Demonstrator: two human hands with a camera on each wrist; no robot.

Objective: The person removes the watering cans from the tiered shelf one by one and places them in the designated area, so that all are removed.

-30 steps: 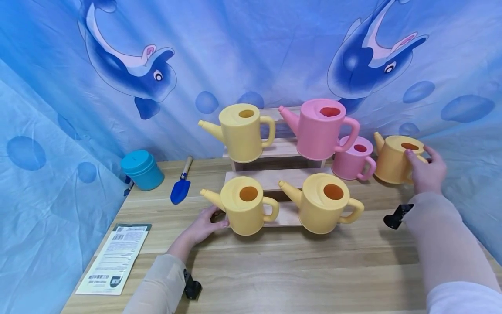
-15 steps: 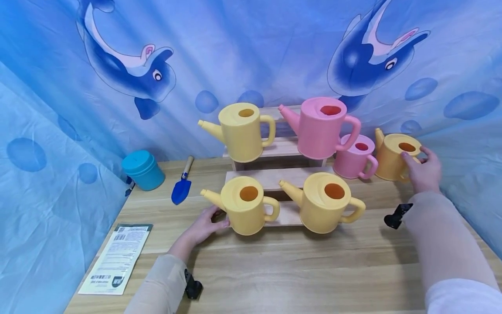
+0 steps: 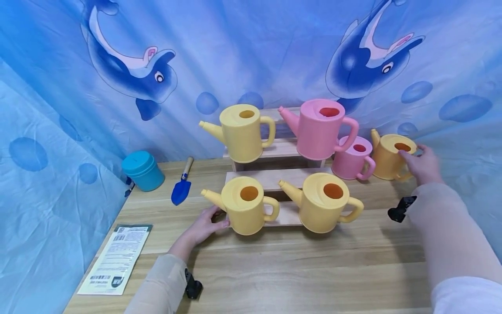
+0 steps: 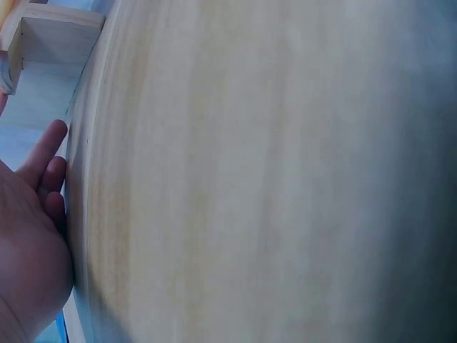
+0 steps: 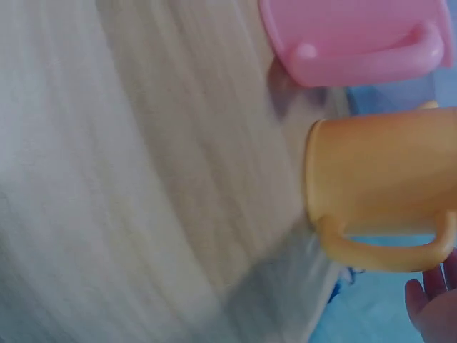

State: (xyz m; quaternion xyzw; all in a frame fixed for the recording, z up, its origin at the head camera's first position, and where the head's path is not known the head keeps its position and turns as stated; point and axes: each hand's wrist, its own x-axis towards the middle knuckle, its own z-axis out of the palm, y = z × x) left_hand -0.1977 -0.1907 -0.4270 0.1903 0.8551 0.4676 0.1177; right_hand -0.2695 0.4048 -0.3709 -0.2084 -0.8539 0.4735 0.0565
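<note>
On the right of the head view my right hand [image 3: 425,165] pinches the upper handle of an orange-yellow watering can [image 3: 389,159] standing on the table. In the right wrist view, my fingers [image 5: 432,286] are beside the handle's upper end; the thumb is out of sight. A smaller pink watering can [image 3: 351,159] stands just left of it. My left hand [image 3: 204,224] rests on the table at the left end of a stepped wooden shelf [image 3: 290,214], thumb near its lower front edge. Close by is a yellow watering can [image 3: 244,209] on the front step.
Another yellow can [image 3: 324,205] occupies the front step. On the upper step are a pale yellow can [image 3: 241,137] and a large pink can [image 3: 317,133]. A turquoise lidded tin [image 3: 143,171], a blue trowel [image 3: 181,189] and a printed packet [image 3: 115,261] lie to the left.
My right hand has shifted slightly left, and the orange-yellow watering can has moved with it, a little nearer the small pink one. The left hand stays in place.
</note>
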